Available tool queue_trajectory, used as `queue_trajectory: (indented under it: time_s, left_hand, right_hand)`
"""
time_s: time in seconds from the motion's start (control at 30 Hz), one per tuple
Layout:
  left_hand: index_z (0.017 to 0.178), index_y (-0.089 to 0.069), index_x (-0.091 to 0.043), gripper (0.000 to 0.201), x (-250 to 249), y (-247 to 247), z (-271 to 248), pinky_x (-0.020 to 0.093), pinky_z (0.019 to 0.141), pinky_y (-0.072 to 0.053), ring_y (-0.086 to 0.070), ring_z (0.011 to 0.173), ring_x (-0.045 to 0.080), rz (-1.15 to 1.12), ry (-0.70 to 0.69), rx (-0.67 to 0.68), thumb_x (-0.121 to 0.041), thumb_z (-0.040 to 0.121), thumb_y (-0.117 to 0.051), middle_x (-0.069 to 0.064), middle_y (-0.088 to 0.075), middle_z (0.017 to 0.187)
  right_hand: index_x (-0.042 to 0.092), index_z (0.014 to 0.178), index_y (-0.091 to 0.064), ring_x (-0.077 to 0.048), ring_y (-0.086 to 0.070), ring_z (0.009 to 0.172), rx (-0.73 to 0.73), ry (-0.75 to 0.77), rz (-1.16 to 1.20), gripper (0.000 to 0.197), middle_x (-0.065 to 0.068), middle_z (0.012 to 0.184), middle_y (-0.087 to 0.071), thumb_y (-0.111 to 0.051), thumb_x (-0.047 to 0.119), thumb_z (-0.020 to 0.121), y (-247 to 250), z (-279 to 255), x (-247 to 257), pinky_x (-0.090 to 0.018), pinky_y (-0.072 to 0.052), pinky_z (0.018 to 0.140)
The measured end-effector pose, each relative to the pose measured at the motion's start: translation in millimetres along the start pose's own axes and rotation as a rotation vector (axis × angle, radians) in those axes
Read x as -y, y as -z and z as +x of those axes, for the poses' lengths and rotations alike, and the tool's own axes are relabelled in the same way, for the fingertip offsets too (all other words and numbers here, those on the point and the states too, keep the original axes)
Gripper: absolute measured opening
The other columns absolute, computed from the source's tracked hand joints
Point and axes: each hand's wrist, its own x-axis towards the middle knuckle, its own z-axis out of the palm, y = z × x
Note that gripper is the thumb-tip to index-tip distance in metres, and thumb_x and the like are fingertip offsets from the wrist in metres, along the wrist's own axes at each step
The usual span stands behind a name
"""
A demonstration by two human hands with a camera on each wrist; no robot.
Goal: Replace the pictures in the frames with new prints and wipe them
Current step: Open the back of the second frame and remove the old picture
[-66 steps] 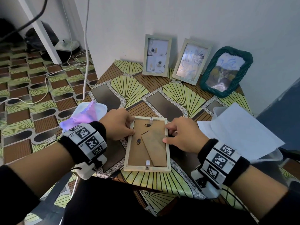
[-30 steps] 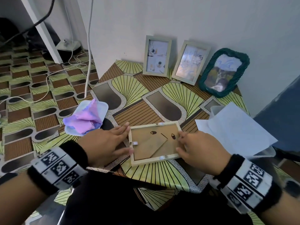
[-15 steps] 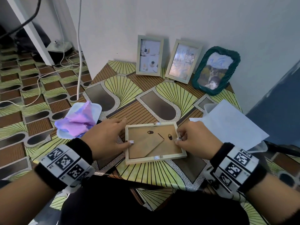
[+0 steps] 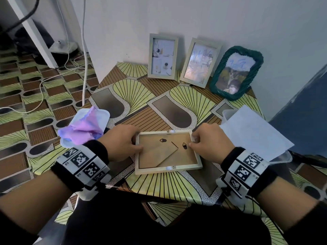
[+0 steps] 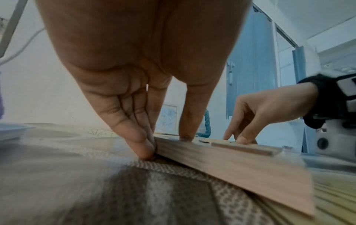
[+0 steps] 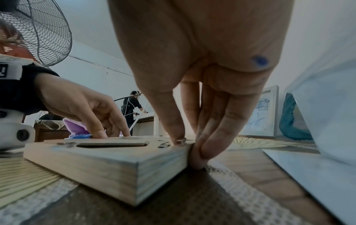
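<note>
The pale wooden picture frame (image 4: 168, 152) lies face down near the front edge of the patterned table (image 4: 177, 184), its brown fibreboard backing (image 4: 184, 156) up and the folding stand flat across it. I judge I am at the opening step: the small metal tabs that hold the backing in must be turned aside before the old picture can come out. One light tab shows at the far rail (image 4: 170, 131) and one at the near rail (image 4: 170, 167); both look as if they are over the backing, though I cannot be sure at this size.

My left hand (image 4: 122, 144) is at the frame's left rail, thumb pressed down on top and the other fingers (image 5: 142, 146) against the outer side, so it pinches that rail and steadies the frame. My right hand (image 4: 207, 144) does the same at the right rail, with the thumb tip on a small metal tab (image 6: 181, 140) and the fingers curled against the outside edge. The frame therefore sits between the two hands, flat on the table, not lifted.

Next I expect to swing that right-hand tab clear, then the remaining ones, and lift the backing out by its edge.

A purple cloth (image 4: 83, 128) rests on a white tray just left of the left hand. White paper sheets (image 4: 254, 131) lie to the right. Three standing frames (image 4: 200, 62) lean on the far wall.
</note>
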Motion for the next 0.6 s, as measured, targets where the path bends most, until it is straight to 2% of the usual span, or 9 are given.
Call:
queue_trajectory:
  time_s: [0.07, 0.1, 0.17, 0.37, 0.53, 0.6]
  left_hand:
    - [0.098, -0.066, -0.017, 0.025, 2, 0, 2, 0.036, 0.081, -0.051, -0.062, 0.086, 0.020, -0.082, 0.041, -0.012, -0.033, 0.081, -0.073, -0.002, -0.067, 0.086]
    - [0.108, -0.066, -0.017, 0.032, 2, 1, 3, 0.035, 0.084, -0.051, -0.062, 0.088, 0.019, -0.117, 0.067, -0.017, -0.031, 0.080, -0.074, -0.003, -0.068, 0.088]
    - [0.115, -0.066, -0.015, 0.039, 3, 0, 6, 0.034, 0.087, -0.051, -0.062, 0.089, 0.018, -0.150, 0.098, -0.030, -0.027, 0.080, -0.075, -0.004, -0.068, 0.089]
    - [0.109, -0.066, -0.017, 0.033, 5, 0, 10, 0.033, 0.086, -0.052, -0.063, 0.087, 0.016, -0.152, 0.107, -0.043, -0.025, 0.079, -0.076, -0.008, -0.066, 0.082]
    - [0.105, -0.062, -0.020, 0.031, 2, -1, 11, 0.033, 0.086, -0.051, -0.060, 0.090, 0.016, -0.083, 0.101, -0.028, -0.029, 0.077, -0.072, -0.006, -0.066, 0.088]
    - [0.100, -0.062, -0.022, 0.028, 3, 3, 12, 0.032, 0.085, -0.050, -0.059, 0.090, 0.016, -0.076, 0.111, 0.006, -0.032, 0.077, -0.073, -0.007, -0.066, 0.090]
  right_hand:
    - [0.015, 0.053, -0.043, -0.023, -0.048, 0.069, 0.001, -0.005, -0.007, 0.041, -0.003, 0.061, -0.048, -0.065, 0.027, 0.085, 0, 2, 0, -0.026, -0.033, 0.062]
    - [0.015, 0.052, -0.043, -0.023, -0.047, 0.068, 0.002, -0.006, -0.010, 0.042, -0.002, 0.060, -0.046, -0.065, 0.027, 0.085, -1, 2, 0, -0.026, -0.033, 0.062]
    - [0.016, 0.053, -0.041, -0.022, -0.046, 0.070, 0.005, -0.008, -0.016, 0.042, 0.000, 0.061, -0.044, -0.065, 0.027, 0.086, -1, 2, 0, -0.025, -0.032, 0.064]
    - [0.022, 0.059, -0.036, -0.022, -0.045, 0.076, 0.012, 0.000, -0.018, 0.043, 0.000, 0.069, -0.045, -0.065, 0.030, 0.089, -3, -1, 1, -0.025, -0.033, 0.069]
    - [0.013, 0.058, -0.046, -0.019, -0.047, 0.066, 0.031, 0.034, 0.043, 0.041, -0.004, 0.064, -0.053, -0.063, 0.032, 0.090, 2, -6, -2, -0.027, -0.032, 0.056]
    - [0.010, 0.063, -0.053, -0.019, -0.050, 0.065, 0.003, 0.046, 0.081, 0.041, -0.006, 0.065, -0.058, -0.058, 0.038, 0.092, 3, -13, -4, -0.029, -0.040, 0.059]
